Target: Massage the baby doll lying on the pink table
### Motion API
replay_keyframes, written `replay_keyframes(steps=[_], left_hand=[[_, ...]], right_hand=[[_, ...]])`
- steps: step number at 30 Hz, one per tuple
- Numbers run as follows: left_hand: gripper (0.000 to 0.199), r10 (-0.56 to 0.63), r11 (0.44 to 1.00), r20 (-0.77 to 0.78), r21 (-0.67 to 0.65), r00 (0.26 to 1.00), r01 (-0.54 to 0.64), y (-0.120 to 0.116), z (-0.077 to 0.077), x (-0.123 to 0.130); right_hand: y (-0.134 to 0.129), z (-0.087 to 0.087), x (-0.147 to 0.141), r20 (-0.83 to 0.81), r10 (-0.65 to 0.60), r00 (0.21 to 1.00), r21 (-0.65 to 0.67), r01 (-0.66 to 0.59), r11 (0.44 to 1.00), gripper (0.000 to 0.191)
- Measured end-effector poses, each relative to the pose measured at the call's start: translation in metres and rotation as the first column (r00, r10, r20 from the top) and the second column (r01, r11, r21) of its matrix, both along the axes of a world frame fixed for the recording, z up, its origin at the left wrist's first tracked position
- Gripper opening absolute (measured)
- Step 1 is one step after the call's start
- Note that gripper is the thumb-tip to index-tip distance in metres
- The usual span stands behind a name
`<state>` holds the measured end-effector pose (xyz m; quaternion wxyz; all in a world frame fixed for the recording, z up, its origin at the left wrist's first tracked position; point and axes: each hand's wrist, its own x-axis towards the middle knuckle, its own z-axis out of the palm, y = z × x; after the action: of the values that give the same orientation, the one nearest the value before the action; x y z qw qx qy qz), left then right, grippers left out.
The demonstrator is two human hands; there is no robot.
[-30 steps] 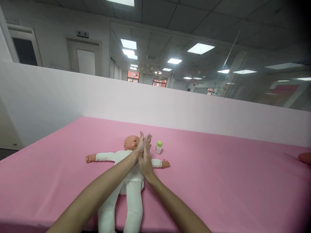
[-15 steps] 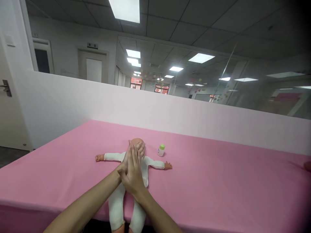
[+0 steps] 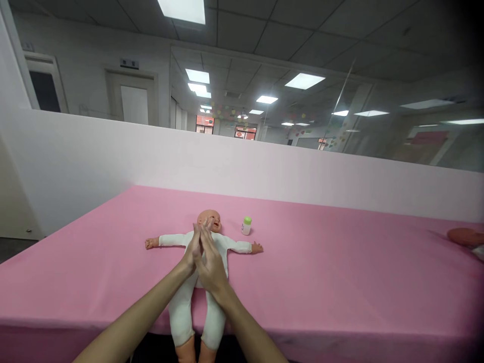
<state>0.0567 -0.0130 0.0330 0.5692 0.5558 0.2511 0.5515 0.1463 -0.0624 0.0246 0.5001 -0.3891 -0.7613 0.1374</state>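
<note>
A baby doll (image 3: 181, 307) in a white suit lies on its back with both arms spread and its lower legs over the table's front edge. Above its chest, my left hand (image 3: 191, 252) and my right hand (image 3: 212, 262) are palm to palm, fingers stretched out and pointing toward the doll's head. Neither holds an object. Their fingertips cover part of the doll's chin and cheek. Right of the head stands a small white bottle (image 3: 246, 227) with a green cap.
The pink-covered table (image 3: 321, 272) reaches a low white wall (image 3: 264, 166) with glass above it. At the far right edge lies part of another doll (image 3: 463, 236). A white door stands at the far left.
My hands have changed from crossed, overlapping palms to a more even palm-to-palm pose, uncovering more of the doll's face. The view has shifted, bringing the object at the right further in.
</note>
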Motion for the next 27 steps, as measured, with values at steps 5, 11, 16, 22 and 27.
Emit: replay_keyframes(steps=[5,11,16,22,27], left_hand=[[0.072,0.262,0.952,-0.476,0.271,0.84,-0.143,0.004,-0.038,-0.028],[0.078,0.262,0.923,-0.793,0.372,0.551,0.096,0.015,-0.062,-0.033],[0.089,0.261,0.96,-0.822,0.278,0.507,-0.044,0.038,-0.074,-0.04],[0.094,0.242,0.97,-0.789,0.176,0.565,-0.169,0.054,-0.106,-0.065],[0.081,0.33,0.944,-0.695,0.221,0.639,-0.247,0.035,-0.104,-0.069]], right_hand=[[0.033,-0.021,0.042,0.154,-0.001,0.988,-0.113,0.018,0.993,0.049],[0.054,-0.042,0.056,0.374,0.19,0.908,-0.258,-0.095,0.961,0.062],[0.068,-0.052,0.062,0.319,0.023,0.947,-0.309,0.081,0.948,0.071],[0.069,-0.077,0.079,0.165,-0.122,0.979,-0.407,0.18,0.896,0.084],[0.065,-0.085,0.082,0.069,-0.128,0.989,-0.406,0.145,0.902,0.084]])
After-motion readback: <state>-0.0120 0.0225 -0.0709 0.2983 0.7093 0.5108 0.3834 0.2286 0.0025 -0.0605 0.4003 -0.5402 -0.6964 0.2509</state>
